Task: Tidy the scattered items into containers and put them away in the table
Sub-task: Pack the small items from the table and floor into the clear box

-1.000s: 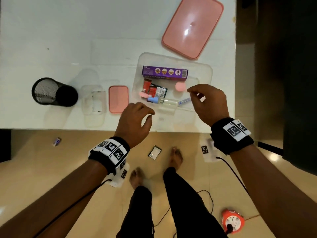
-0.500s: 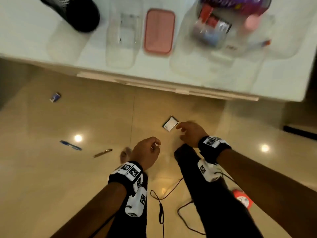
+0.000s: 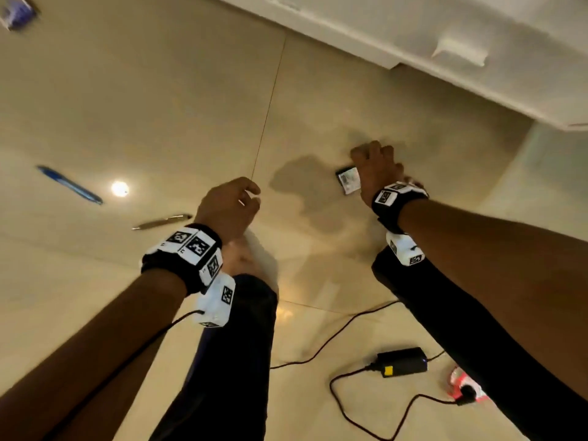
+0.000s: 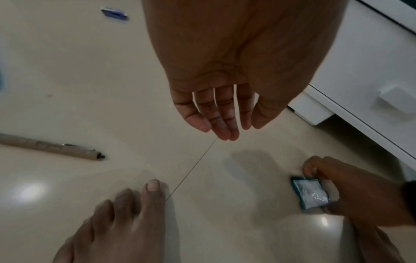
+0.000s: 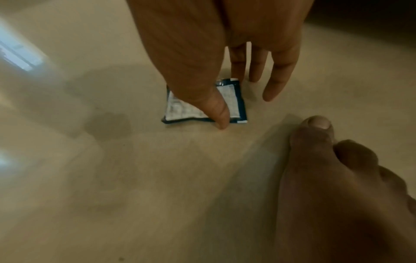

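A small blue-and-white sachet (image 3: 348,181) lies flat on the beige floor tiles. My right hand (image 3: 369,163) is down on it. In the right wrist view the thumb (image 5: 221,122) presses the near edge of the sachet (image 5: 235,103) and the index finger reaches its far edge, so the hand pinches it. The left wrist view shows the sachet (image 4: 311,194) between those curled fingers and the thumb. My left hand (image 3: 232,205) hangs above the floor with loosely curled fingers (image 4: 225,131) and holds nothing.
On the floor to the left lie a blue pen (image 3: 70,185), a bronze pen (image 3: 162,221) and a small blue packet (image 3: 17,12). The white table's drawer front with its handle (image 3: 458,52) is at the upper right. A black adapter (image 3: 402,361), cables and an orange reel (image 3: 464,385) lie behind my bare feet (image 4: 126,222).
The view dropped from the tabletop to the floor. My right hand went down from above the clear box onto the sachet and closed on its edges. The left hand lowered, empty.
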Demonstrator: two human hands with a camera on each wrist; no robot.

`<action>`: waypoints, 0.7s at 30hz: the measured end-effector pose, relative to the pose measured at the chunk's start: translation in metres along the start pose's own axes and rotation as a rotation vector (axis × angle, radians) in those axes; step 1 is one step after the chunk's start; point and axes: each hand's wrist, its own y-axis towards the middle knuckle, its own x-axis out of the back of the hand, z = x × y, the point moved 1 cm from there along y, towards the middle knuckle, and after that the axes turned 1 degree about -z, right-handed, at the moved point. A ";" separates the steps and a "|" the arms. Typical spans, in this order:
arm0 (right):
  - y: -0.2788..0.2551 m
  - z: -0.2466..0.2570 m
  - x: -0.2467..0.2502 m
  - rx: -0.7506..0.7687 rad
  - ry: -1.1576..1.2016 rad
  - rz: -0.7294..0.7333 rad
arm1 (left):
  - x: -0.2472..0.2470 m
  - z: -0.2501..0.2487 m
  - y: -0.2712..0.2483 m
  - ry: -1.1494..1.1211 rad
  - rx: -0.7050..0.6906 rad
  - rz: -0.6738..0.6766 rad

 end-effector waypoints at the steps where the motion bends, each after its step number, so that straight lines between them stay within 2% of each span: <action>1: -0.002 -0.001 0.001 0.013 -0.034 0.011 | -0.001 0.003 0.001 -0.028 0.009 -0.018; 5: -0.016 0.000 0.005 0.046 0.045 0.145 | -0.006 0.009 -0.011 -0.094 0.024 -0.034; 9: -0.032 0.034 0.016 0.026 0.310 0.272 | -0.004 -0.005 -0.038 -0.165 0.024 -0.016; 14: -0.088 0.113 0.071 0.218 0.554 0.203 | 0.025 -0.031 -0.083 -0.299 0.023 -0.087; 17: -0.125 0.164 0.109 0.332 0.712 0.214 | 0.052 -0.034 -0.107 -0.507 0.115 -0.211; 21: -0.152 0.224 0.161 0.463 0.711 0.325 | 0.103 -0.021 -0.145 -0.894 0.254 -0.372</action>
